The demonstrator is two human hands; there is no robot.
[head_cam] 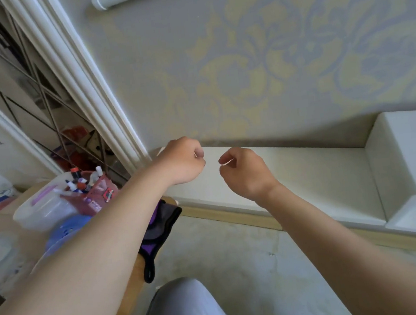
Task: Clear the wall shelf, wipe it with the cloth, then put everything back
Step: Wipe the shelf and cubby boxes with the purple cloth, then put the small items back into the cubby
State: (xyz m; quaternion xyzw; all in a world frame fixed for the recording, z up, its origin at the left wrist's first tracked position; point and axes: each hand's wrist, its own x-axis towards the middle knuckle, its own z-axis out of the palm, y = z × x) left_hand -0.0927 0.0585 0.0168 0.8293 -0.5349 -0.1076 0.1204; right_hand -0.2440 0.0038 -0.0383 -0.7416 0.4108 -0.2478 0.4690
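The shelf [308, 171] below the left hand [184, 161] and right hand [243, 172] lies bare. Both are curled, but I cannot tell if they hold anything. Wiping and returning probably remain.

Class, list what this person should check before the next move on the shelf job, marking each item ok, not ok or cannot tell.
1. Wall shelf cleared where visible: ok.
2. Right hand free: not ok; pinches a thin pale sliver.
3. Left hand free: cannot tell; fingers curled.
4. Black-and-purple fabric, possibly the cloth, in hand: not ok; hangs off the table.
5. Basket of bottles parked on table: ok.
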